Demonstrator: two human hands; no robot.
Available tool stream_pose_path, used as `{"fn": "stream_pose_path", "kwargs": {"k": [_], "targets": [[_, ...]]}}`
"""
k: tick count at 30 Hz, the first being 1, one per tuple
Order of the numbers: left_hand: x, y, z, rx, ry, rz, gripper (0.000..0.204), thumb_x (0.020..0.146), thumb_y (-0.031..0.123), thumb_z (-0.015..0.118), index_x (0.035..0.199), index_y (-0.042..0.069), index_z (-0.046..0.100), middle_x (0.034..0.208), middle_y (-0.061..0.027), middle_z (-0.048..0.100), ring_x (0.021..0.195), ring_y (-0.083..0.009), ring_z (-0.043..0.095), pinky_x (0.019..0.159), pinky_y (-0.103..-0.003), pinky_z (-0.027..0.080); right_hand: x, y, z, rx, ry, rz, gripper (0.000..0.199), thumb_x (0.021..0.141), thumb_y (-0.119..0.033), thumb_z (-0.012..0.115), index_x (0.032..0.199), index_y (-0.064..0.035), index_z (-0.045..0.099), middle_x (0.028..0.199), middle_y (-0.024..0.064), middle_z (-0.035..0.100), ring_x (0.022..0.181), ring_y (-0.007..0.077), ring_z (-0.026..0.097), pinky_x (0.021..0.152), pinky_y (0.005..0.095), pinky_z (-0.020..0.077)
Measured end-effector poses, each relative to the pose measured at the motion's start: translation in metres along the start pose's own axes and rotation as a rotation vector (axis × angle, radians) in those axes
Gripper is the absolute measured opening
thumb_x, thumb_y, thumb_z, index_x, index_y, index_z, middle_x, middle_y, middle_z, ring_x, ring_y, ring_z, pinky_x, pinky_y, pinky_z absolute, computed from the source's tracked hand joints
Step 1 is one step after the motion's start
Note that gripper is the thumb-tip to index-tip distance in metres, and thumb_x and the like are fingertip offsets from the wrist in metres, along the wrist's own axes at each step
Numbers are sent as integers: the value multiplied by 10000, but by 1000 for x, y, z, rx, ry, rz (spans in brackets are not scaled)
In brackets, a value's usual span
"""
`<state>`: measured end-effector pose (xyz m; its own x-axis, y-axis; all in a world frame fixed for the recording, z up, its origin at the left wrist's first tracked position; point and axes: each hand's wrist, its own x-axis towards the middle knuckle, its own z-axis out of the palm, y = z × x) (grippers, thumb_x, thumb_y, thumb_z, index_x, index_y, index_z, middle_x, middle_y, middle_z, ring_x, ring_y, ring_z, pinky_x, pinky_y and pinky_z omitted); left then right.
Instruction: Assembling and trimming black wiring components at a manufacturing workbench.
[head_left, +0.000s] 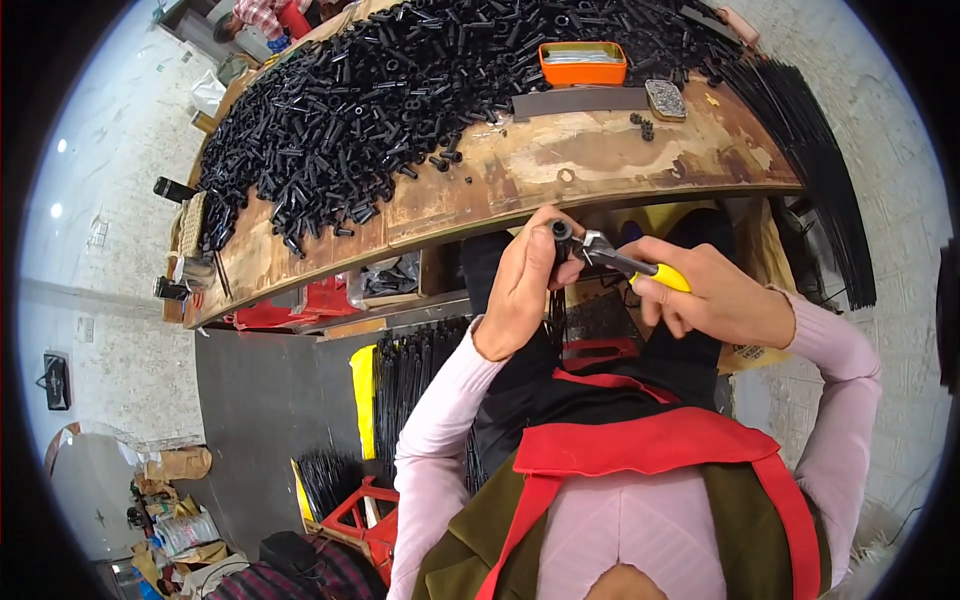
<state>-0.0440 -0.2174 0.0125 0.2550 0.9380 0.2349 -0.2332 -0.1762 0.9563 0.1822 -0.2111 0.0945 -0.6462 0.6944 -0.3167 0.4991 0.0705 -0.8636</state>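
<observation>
Holding a black tube [560, 244], the left grip [523, 285] could get pinched if the pliers [632, 265] held in the right grip [718, 290] slip.

We see yellow and dark grey on the pliers [626, 263], black on the tubular part [562, 231] and the heaped pieces [350, 110], blotchy brown across the surface [530, 165]. Our sleeve [440, 415] is pale pink, our apron [640, 440] red, our vest [478, 540] olive; the box [584, 75] is orange, the cloth [300, 575] dark checked.
</observation>
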Motion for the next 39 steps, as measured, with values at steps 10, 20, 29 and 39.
{"fn": "stream_pose_path", "kwargs": {"k": [10,20,29,39], "targets": [[1,-5,18,-46,-82,37,506,1054,474,298,1035,4,488,684,12,393,621,-73,326,574,-237,269,-15,-13,-37,-4,-224,31,358,1033,-203,467,1334,-10,461,818,53,630,764,111,635,729,277,515],[-1,-3,6,-66,-100,17,519,1056,482,293,1029,4,494,688,14,414,629,-65,341,566,-225,268,-9,-14,-30,-102,-205,56,373,1035,-237,463,1327,-6,457,811,36,619,755,123,633,722,289,497],[-6,-1,8,20,-88,36,485,1051,468,331,1014,14,495,681,14,416,626,-65,357,570,-225,278,-4,-8,-24,45,-263,116,319,1039,-316,449,1134,-22,527,717,61,578,578,121,608,508,247,477],[-19,-3,0,65,-174,-19,609,993,578,375,1049,-20,470,716,-12,429,661,-94,363,616,-254,311,-8,4,-13,362,-457,226,331,1048,-229,409,1225,35,499,659,79,563,534,142,566,512,282,467]]}}
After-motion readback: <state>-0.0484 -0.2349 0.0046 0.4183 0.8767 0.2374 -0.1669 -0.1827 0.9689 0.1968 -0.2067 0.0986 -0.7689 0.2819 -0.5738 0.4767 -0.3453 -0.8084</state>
